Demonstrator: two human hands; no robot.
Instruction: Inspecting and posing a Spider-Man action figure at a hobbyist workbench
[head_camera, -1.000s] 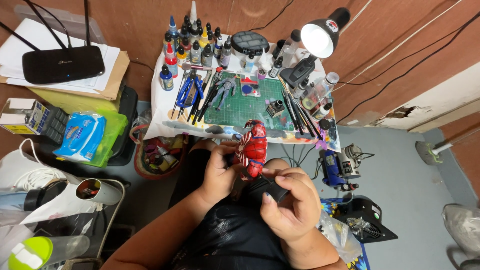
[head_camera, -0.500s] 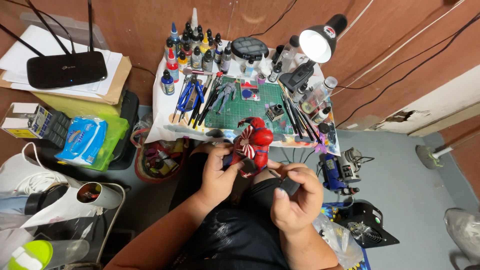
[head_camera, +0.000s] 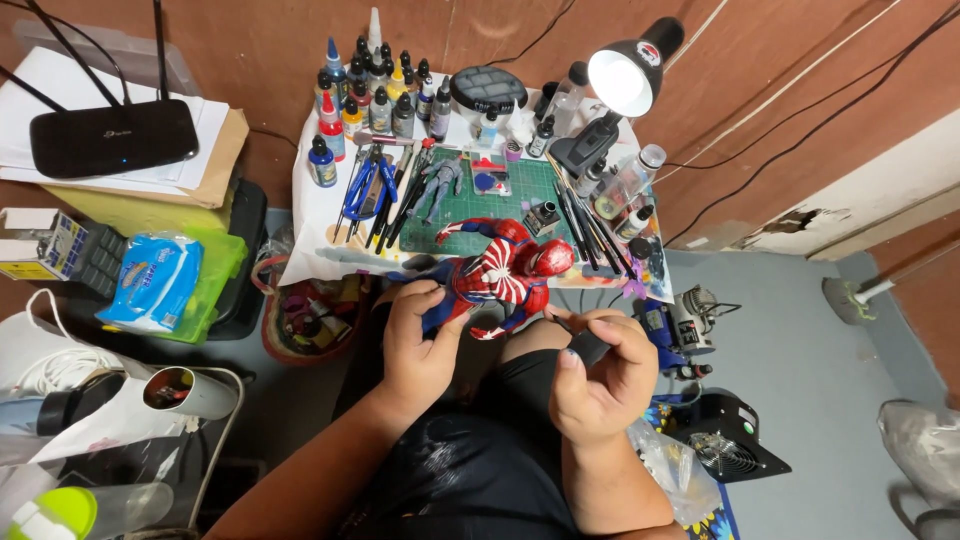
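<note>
One red figure (head_camera: 500, 275) in left grip (head_camera: 420, 345)

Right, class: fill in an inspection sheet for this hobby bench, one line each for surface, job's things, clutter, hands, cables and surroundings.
Surface: small table with green cutting mat.
Job's things: red and blue figure; dark tool.
Clutter: paint bottles, pliers, brushes, grey figure.
Hands: left hand holds the red and blue figure; right hand has its grip on the dark tool.
Cables: black cable along the wall.
Surroundings: lit lamp, router, wipes pack, grey floor.
</note>
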